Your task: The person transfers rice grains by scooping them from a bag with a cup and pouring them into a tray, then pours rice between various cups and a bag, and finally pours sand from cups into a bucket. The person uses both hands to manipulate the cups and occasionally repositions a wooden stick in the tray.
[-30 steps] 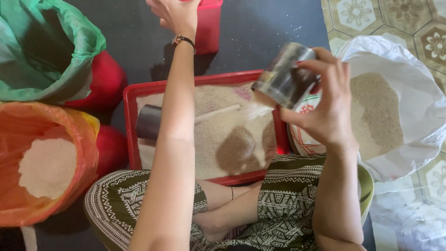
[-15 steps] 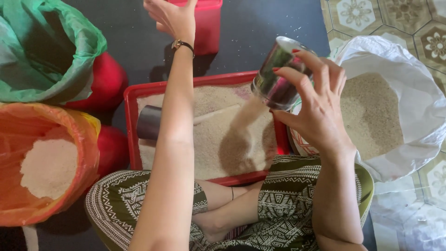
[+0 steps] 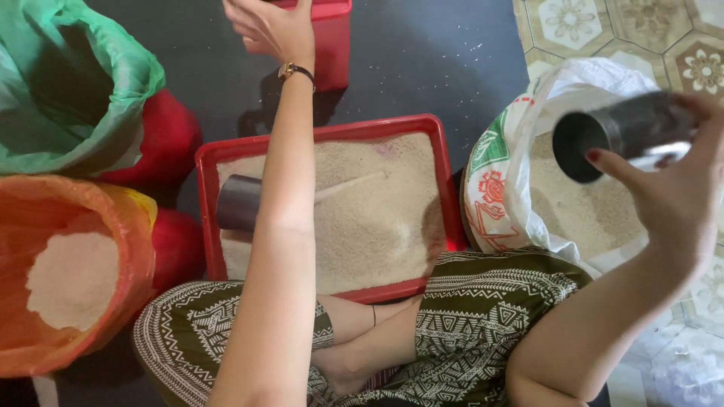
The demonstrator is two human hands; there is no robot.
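My right hand [image 3: 671, 196] held the metal can [image 3: 622, 132] empty, fingers wrapped round it, over the white sack [image 3: 558, 203] right of the red tray [image 3: 324, 139]. The tray was grain-filled; my left hand [image 3: 271, 26] hung open beyond it.

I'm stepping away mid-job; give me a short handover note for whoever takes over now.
Right hand: holds a metal can on its side, mouth empty, above the white sack of grain.
Left hand: empty, raised by the red box.
Red tray holds grain and a second can.
Done: can emptied.
Left: likely scoop again.
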